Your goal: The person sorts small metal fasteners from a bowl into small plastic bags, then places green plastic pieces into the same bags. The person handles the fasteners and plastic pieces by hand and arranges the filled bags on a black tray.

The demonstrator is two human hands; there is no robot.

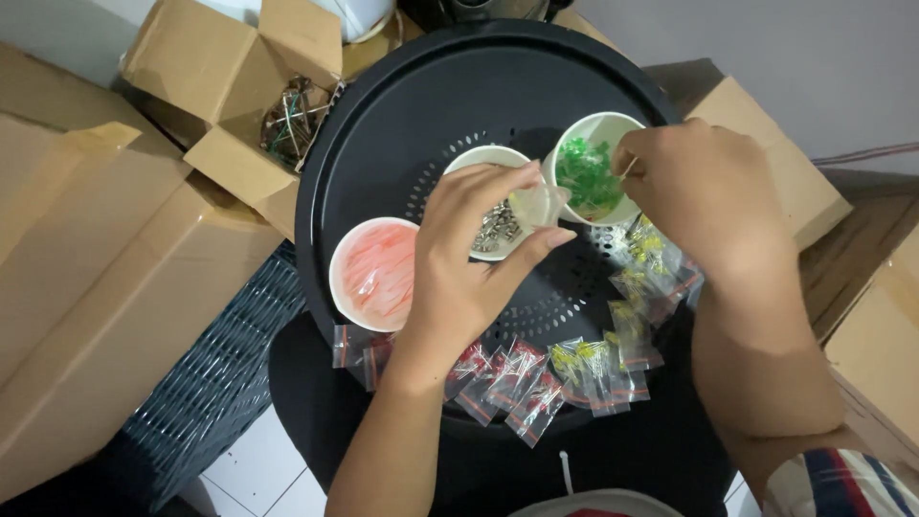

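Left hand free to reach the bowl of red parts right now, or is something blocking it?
Probably not free: the left hand is pinching a small clear bag. Nothing blocks the path, though; the bowl of red parts sits open on the black tray, just beside the wrist.

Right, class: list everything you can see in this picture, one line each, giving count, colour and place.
Round tray: one, black, centre.
Bowl of green parts: one, white, tray's upper right.
Bowl of metal parts: one, white, tray's middle.
Bowl of red parts: one, white, tray's left.
Small bag: one, clear, pinched over the middle bowl.
Filled bags: many, red and yellow contents, tray's near and right rim.
Cardboard boxes: several, brown, around the tray.
Left hand: holds the small bag.
Right hand: fingertips at the green bowl.
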